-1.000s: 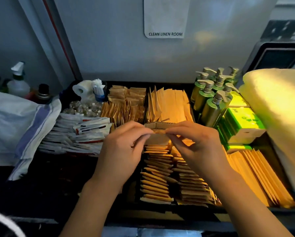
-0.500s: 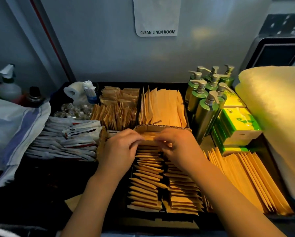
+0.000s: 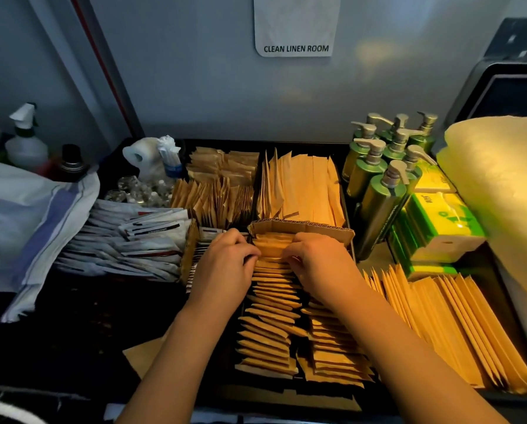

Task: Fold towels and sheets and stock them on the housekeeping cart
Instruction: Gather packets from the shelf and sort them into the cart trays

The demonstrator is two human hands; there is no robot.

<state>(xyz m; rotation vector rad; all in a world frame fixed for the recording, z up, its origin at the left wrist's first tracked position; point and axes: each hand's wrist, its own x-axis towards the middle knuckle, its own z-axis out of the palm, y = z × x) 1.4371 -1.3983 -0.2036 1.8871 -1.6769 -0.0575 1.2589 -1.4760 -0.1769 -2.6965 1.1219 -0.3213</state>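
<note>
My left hand and my right hand are side by side over the cart's top tray. Their curled fingertips pinch a brown paper packet at the back of a row of such packets, just in front of a cardboard divider. A thick folded towel, pale yellow in this light, lies at the right edge of the cart. A white cloth with a blue stripe hangs at the left. Neither hand touches either of them.
Green pump bottles and green tissue packs stand at the back right. Long brown sleeves fill the front right, white sachets the left. A toilet roll and a spray bottle stand at the back left. The wall sign reads CLEAN LINEN ROOM.
Both hands have come down together, from holding a brown packet above the row to pushing it in at the row's back end by the cardboard divider.
</note>
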